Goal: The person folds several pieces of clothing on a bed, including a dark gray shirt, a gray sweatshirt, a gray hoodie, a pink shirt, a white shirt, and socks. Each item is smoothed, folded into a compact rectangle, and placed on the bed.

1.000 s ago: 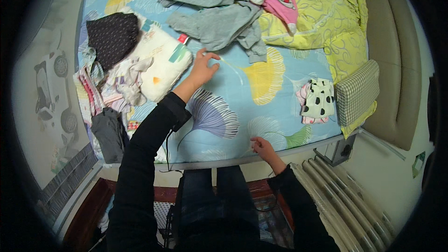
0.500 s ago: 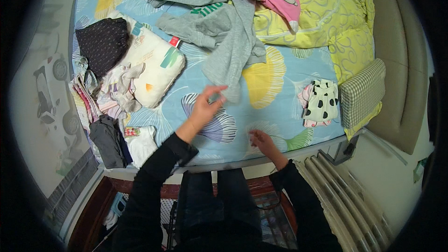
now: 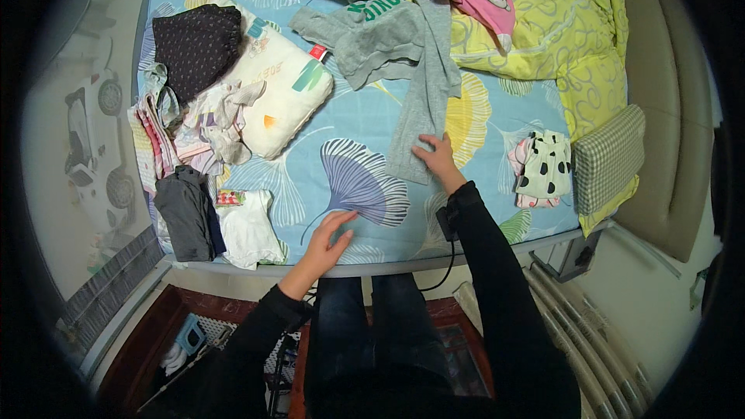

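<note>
We'd guess grey sweatshirt (image 3: 384, 40) is soft, light; grip nr sleeve end (image 3: 407, 168). R hand (image 3: 440, 160) beside it, L hand (image 3: 320, 251) away; fingers apart.

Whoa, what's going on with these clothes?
The person's right hand is at the end of a long grey fabric sleeve on a green-lettered sweatshirt. Their left hand is empty, over the blue, leaf-patterned sheet. A folded white garment with black spots lies to the right; dark speckled cloth lies partly on a white printed pillow to the left.
</note>
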{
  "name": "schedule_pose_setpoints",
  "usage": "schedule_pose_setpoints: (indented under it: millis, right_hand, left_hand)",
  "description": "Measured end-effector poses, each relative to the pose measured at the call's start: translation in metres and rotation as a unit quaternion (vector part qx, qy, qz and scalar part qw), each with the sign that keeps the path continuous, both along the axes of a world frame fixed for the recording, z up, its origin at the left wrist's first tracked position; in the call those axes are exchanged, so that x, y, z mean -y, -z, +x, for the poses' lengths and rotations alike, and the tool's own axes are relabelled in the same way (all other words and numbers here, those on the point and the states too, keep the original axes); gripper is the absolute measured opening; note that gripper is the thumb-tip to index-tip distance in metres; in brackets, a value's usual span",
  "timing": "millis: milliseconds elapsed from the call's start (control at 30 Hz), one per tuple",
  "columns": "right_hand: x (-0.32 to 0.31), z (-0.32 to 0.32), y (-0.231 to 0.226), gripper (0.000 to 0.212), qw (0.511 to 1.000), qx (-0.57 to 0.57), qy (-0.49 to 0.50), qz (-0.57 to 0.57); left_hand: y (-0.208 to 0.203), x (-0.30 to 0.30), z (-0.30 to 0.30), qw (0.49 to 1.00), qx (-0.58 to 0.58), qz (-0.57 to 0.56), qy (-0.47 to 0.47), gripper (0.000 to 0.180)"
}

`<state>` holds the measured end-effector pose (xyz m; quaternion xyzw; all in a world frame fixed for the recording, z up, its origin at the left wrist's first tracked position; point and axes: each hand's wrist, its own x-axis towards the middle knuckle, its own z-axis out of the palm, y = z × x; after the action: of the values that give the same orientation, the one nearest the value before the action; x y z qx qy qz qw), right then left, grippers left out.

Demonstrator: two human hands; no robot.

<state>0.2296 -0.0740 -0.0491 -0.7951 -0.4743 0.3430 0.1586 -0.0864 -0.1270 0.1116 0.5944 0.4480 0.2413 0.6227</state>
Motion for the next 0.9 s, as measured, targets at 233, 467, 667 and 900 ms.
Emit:
schedule_pose_setpoints:
  millis: [233, 467, 667, 900]
  right_hand:
    - [0.018, -0.029, -0.069, 0.016, 0.975, -0.183, -0.107, 0.062]
    - [0.102, -0.112, -0.197, 0.02, 0.851, -0.331, -0.406, 0.046]
    - [0.175, -0.128, -0.246, 0.019, 0.729, -0.482, -0.48, -0.07]
    - [0.125, -0.067, -0.243, 0.04, 0.656, -0.72, 0.213, -0.078]
  left_hand:
    - [0.011, 0.043, -0.03, 0.988, 0.013, -0.115, -0.099, 0.037]
    - [-0.007, 0.022, -0.01, 0.887, 0.16, -0.415, -0.124, 0.043]
    - [-0.066, 0.022, 0.016, 0.925, 0.22, -0.296, 0.094, 0.044]
    - [-0.117, 0.069, -0.014, 0.936, 0.184, -0.064, 0.293, 0.031]
